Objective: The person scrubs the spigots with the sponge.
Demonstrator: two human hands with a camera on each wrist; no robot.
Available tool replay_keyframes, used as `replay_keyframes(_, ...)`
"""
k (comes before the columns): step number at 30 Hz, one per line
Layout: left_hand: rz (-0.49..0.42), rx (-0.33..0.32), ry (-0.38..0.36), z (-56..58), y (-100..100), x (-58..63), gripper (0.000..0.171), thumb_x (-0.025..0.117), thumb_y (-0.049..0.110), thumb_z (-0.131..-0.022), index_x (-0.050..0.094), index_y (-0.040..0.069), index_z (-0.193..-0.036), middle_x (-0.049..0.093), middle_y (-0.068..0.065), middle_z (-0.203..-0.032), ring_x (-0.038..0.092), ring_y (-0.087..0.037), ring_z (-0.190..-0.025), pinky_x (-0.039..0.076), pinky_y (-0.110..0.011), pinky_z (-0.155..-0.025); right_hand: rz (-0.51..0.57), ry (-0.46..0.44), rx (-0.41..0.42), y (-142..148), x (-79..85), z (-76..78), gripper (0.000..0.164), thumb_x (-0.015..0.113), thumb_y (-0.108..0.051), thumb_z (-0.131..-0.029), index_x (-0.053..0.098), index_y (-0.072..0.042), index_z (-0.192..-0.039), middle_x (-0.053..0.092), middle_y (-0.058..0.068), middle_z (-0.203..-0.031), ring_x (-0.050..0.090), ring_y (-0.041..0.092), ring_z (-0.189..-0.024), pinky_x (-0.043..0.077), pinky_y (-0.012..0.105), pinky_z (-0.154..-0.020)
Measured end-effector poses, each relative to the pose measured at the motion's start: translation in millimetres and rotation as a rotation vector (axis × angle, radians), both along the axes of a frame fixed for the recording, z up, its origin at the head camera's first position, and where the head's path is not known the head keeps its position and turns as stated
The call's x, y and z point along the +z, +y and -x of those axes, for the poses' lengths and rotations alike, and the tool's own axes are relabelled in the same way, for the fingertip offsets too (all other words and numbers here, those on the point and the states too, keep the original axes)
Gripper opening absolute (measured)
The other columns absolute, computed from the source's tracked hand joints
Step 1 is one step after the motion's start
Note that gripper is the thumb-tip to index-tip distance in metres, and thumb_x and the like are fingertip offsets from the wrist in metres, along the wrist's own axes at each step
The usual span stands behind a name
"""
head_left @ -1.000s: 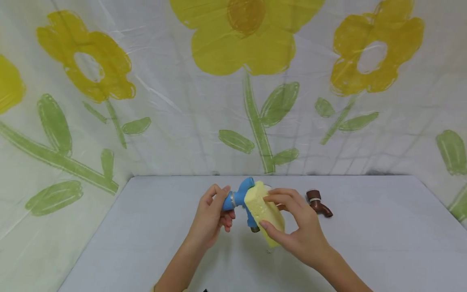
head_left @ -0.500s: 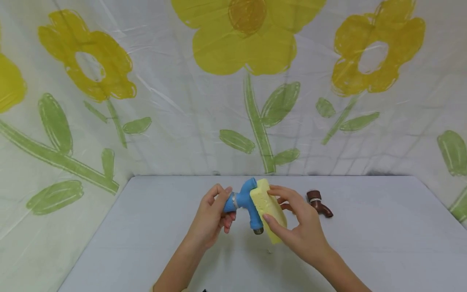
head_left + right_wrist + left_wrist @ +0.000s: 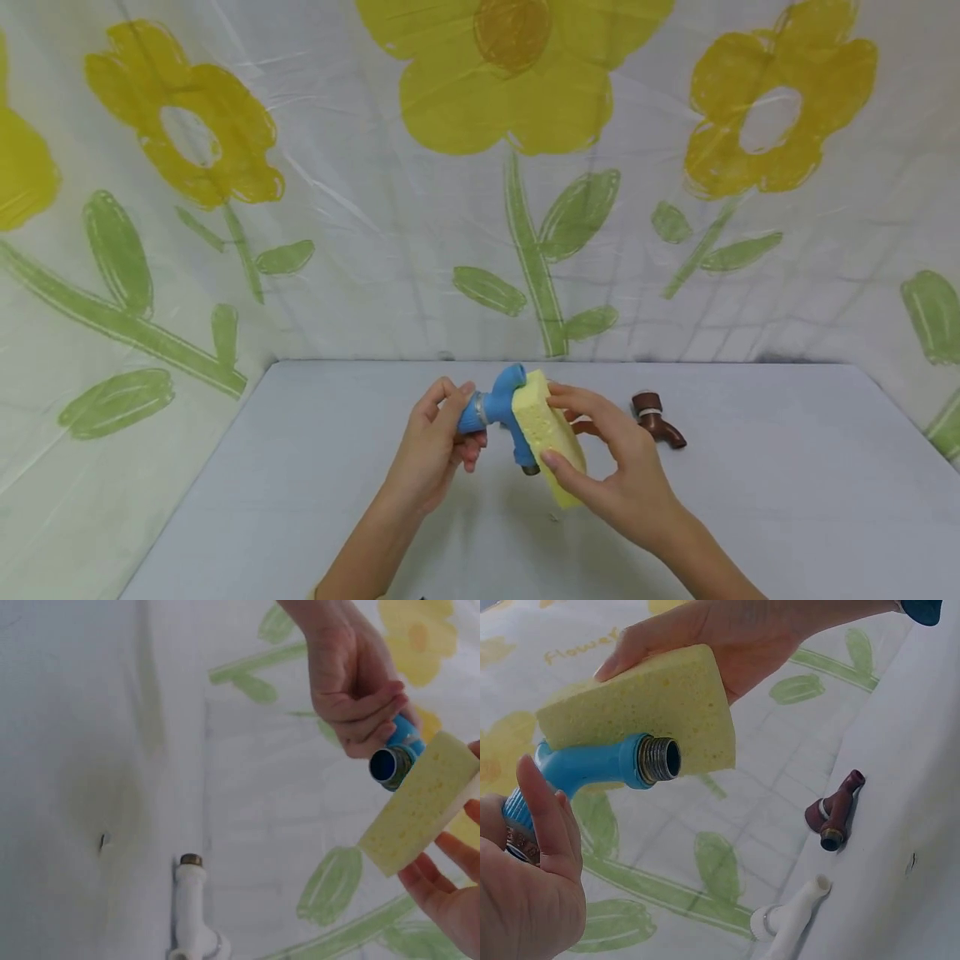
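Observation:
My left hand grips the ribbed handle end of a blue faucet, held up over the table. Its threaded metal end faces the camera in the left wrist view. Between the thumb and fingers of my right hand is a yellow sponge, pressed flat along the faucet's right side. The sponge hides part of the blue body in the head view. From the right wrist, the sponge overlaps the faucet's side just beside its open metal end.
A brown faucet lies on the white table to the right. A white faucet lies there too, mostly hidden behind the hands in the head view. A sheet painted with flowers hangs behind the table.
The sponge has shifted slightly right and up along the blue faucet, then back down and left. My left hand keeps its grip with little movement.

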State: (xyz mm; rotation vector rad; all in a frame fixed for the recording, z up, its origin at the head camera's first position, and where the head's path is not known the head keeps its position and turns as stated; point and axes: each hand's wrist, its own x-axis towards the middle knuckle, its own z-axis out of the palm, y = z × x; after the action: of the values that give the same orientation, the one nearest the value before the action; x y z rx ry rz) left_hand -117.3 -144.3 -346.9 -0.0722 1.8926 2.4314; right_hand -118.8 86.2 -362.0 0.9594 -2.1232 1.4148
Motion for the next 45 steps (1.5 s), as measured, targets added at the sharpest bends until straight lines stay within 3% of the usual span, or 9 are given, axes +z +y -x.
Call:
replay_keyframes(5, -0.062, 0.064, -0.028, 0.5, -4, 1.1, 0.032, 0.051, 0.030, -0.112, 0.045, 0.012, -0.086, 0.058, 0.002, -0.064, 0.047, -0.004, -0.050, 0.042, -0.011, -0.048, -0.059, 0.072, 0.009, 0, 0.0, 1.1, 0.053, 0.089, -0.005, -0.081, 0.069, -0.012, -0.129, 0.068, 0.009, -0.137, 0.064, 0.020, -0.124, 0.059, 0.024, -0.082)
replay_keyframes(8, -0.082, 0.096, -0.023, 1.9, -7, 1.8, 0.032, 0.049, 0.030, -0.112, 0.044, 0.012, -0.086, 0.058, 0.003, -0.063, 0.047, -0.003, -0.051, 0.041, -0.011, -0.049, -0.109, 0.076, 0.002, 0, 0.8, -0.3, 0.051, 0.090, -0.011, -0.083, 0.069, -0.015, -0.129, 0.067, 0.007, -0.138, 0.063, 0.024, -0.128, 0.060, 0.024, -0.086)
replay_keyframes(14, -0.101, 0.126, 0.008, 5.1, -11, 2.9, 0.031, 0.048, 0.031, -0.113, 0.045, 0.014, -0.087, 0.062, 0.003, -0.064, 0.051, -0.004, -0.053, 0.045, -0.013, -0.052, -0.192, 0.089, 0.013, 8, 4.3, 1.9, 0.050, 0.090, -0.013, -0.083, 0.069, -0.021, -0.128, 0.068, 0.004, -0.137, 0.066, 0.027, -0.123, 0.062, 0.026, -0.085)
replay_keyframes(19, -0.147, 0.127, 0.029, 7.1, -10, 2.0, 0.031, 0.047, 0.032, -0.113, 0.045, 0.013, -0.090, 0.067, 0.004, -0.067, 0.059, -0.003, -0.056, 0.052, -0.014, -0.058, -0.239, 0.089, 0.017, 18, 9.1, 6.1, 0.050, 0.091, -0.014, -0.081, 0.070, -0.024, -0.125, 0.070, 0.000, -0.133, 0.067, 0.022, -0.120, 0.062, 0.032, -0.085)
replay_keyframes(28, -0.192, 0.082, 0.001, 5.4, -3, 0.7, 0.029, 0.046, 0.038, -0.114, 0.047, 0.012, -0.099, 0.069, 0.003, -0.072, 0.063, -0.003, -0.061, 0.058, -0.015, -0.066, -0.169, 0.081, 0.011, 15, 8.1, 8.1, 0.056, 0.089, -0.004, -0.079, 0.068, -0.017, -0.129, 0.069, 0.006, -0.134, 0.067, 0.019, -0.114, 0.061, 0.029, -0.076)
replay_keyframes(37, -0.227, 0.194, 0.035, 4.1, -3, 4.8, 0.030, 0.044, 0.036, -0.114, 0.049, 0.010, -0.101, 0.067, 0.003, -0.071, 0.062, -0.002, -0.060, 0.056, -0.014, -0.064, -0.128, -0.080, 0.064, 9, 4.8, 4.6, 0.057, 0.084, -0.001, -0.086, 0.061, -0.016, -0.136, 0.063, 0.003, -0.138, 0.062, 0.013, -0.102, 0.064, 0.033, -0.082)
replay_keyframes(45, -0.209, 0.154, 0.083, 1.8, 7, -2.3, 0.028, 0.043, 0.035, -0.115, 0.045, 0.012, -0.100, 0.069, 0.001, -0.075, 0.065, -0.005, -0.062, 0.059, -0.018, -0.066, 0.000, -0.245, -0.013, -1, 1.9, 1.1, 0.046, 0.072, 0.001, -0.098, 0.054, -0.008, -0.139, 0.059, 0.010, -0.136, 0.066, 0.014, -0.099, 0.064, 0.029, -0.081)
